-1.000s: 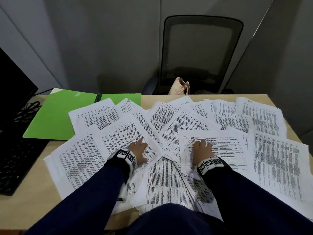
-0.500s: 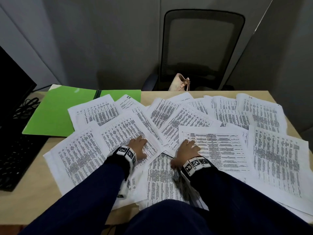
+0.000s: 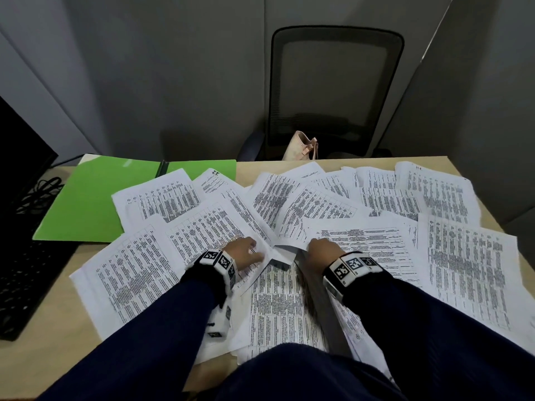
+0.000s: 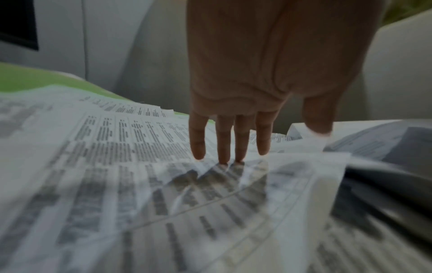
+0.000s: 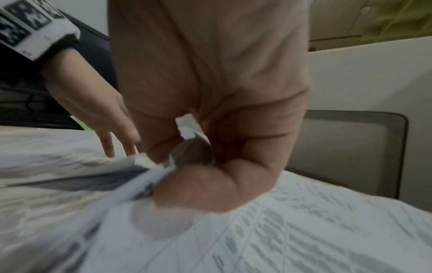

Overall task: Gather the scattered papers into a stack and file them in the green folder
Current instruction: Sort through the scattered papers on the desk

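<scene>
Over scattered papers (image 3: pixel 469 256), left hand (image 3: pixel 243 251) flat, right hand (image 3: pixel 324 250) pinching sheets

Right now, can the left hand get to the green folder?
Probably yes. The green folder lies open on the desk, up and left of the left hand, whose straight fingers press on the papers. Only flat sheets lie between, some overlapping the folder's near edge.
</scene>
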`<control>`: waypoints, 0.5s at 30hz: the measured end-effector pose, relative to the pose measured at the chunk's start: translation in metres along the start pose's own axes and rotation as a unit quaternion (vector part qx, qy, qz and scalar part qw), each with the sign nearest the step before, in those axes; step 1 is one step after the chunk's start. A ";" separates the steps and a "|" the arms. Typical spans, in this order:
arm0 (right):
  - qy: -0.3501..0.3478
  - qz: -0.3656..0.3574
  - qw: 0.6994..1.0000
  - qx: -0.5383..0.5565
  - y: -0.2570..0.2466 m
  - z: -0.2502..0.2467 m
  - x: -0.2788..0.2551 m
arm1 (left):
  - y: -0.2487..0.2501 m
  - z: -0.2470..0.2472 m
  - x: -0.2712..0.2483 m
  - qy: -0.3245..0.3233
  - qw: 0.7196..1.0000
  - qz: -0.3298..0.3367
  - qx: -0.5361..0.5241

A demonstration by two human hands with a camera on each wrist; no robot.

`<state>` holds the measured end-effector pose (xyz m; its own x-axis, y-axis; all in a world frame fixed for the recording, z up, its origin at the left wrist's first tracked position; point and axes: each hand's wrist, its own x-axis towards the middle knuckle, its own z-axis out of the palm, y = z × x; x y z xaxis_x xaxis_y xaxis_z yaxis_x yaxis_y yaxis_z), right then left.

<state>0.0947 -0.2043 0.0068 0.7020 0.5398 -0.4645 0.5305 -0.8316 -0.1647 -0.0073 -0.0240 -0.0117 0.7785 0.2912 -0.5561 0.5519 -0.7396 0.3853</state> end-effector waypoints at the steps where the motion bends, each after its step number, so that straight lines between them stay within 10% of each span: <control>1: 0.003 -0.007 1.000 -0.005 -0.001 -0.005 -0.003 | 0.006 -0.003 -0.001 0.003 0.999 0.002 -0.043; 11: -0.013 -0.094 0.994 -0.045 -0.003 -0.021 -0.028 | 0.045 -0.036 0.008 0.006 0.822 -0.104 -0.560; 15: -0.025 -0.127 0.989 -0.076 -0.013 -0.009 -0.029 | 0.048 -0.046 0.017 0.039 0.919 -0.080 -0.383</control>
<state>0.0721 -0.2082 0.0297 0.5145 0.7189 -0.4675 0.7547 -0.6384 -0.1512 0.0461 -0.0263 0.0307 0.6712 0.4243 -0.6078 0.6867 -0.0472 0.7254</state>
